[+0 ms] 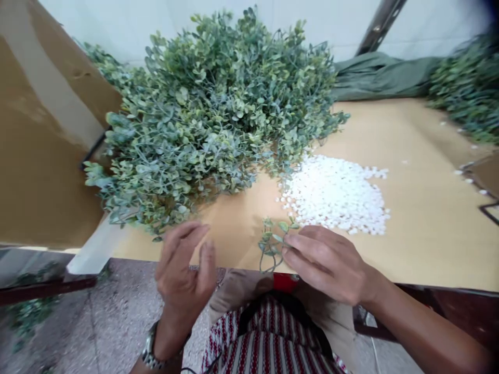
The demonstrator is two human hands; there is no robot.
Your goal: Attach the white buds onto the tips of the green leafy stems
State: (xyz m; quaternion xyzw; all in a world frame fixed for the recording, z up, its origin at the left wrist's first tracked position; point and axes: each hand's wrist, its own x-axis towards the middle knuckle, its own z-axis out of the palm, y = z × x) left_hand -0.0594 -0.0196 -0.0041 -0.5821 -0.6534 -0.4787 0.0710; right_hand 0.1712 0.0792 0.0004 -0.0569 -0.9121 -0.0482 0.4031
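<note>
Between the fingers of my right hand point(323, 257) is a small artificial leaf sprig point(268, 243), its thin stem looping down by the table's front edge. My left hand point(185, 265) hovers at the same edge with thumb and fingers apart and nothing in it. A large heap of green artificial foliage point(226, 104) lies just beyond the left hand. Right of it, past my right hand, spreads a pile of small white plastic pieces point(335, 192); their exact shape is too small to make out.
A cardboard box point(47, 145) stands at the left end of the tan tabletop point(421, 218). Green cloth point(385, 75) lies along the back wall. More foliage point(471, 88) sits at the far right. Clear tape point(93, 249) hangs over the front left edge.
</note>
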